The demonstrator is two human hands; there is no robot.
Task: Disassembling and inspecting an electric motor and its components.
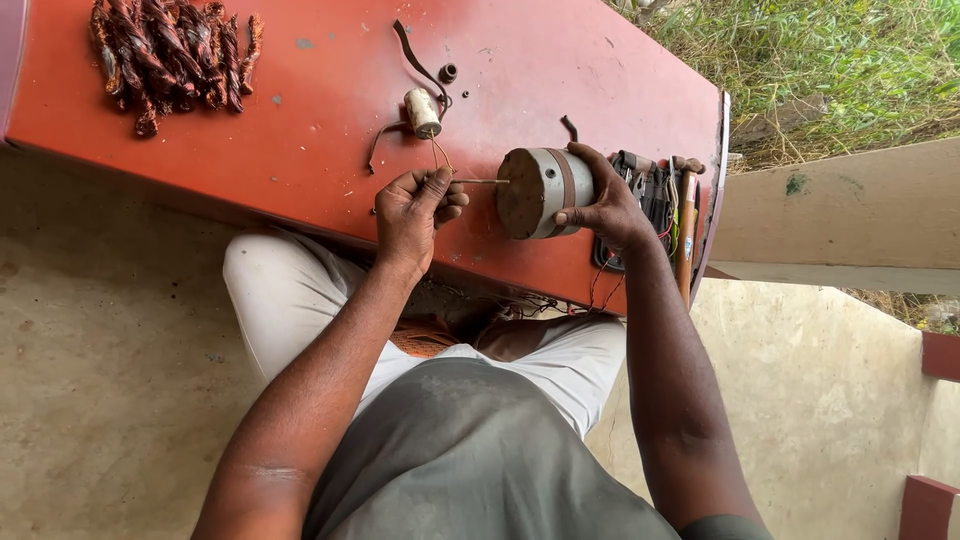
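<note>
Grey shirt and pale trousers fill the bottom of the view, both forearms reaching up from them to the red bench.

Left hand first: fingers curled tight, thumb and forefinger pinched shut on a thin rod that runs straight across into the flat face of the grey motor cylinder. Right hand now: spread wide and wrapped over the far end of that cylinder, thumb low, fingers over the top, holding it on its side near the bench's front edge. So one hand steers, one hand anchors.

To my eye the thing to get right is alignment: keep the rod square to the cylinder's face and level with the bench, with the right hand pressing down so the drum cannot roll. A pinch that close to the rod's tail gives fine control but little force, so small, steady pushes look wiser than a shove, which could bend it or let it skid off the face.

Moving outward: two fine leads rise from beside the left hand to a small pale capacitor, with a dark curved strip and a little black ring beyond. Pliers and a wooden-handled hammer lie just past the right hand. Far left, a heap of twisted copper windings. Grass beyond the bench end.
</note>
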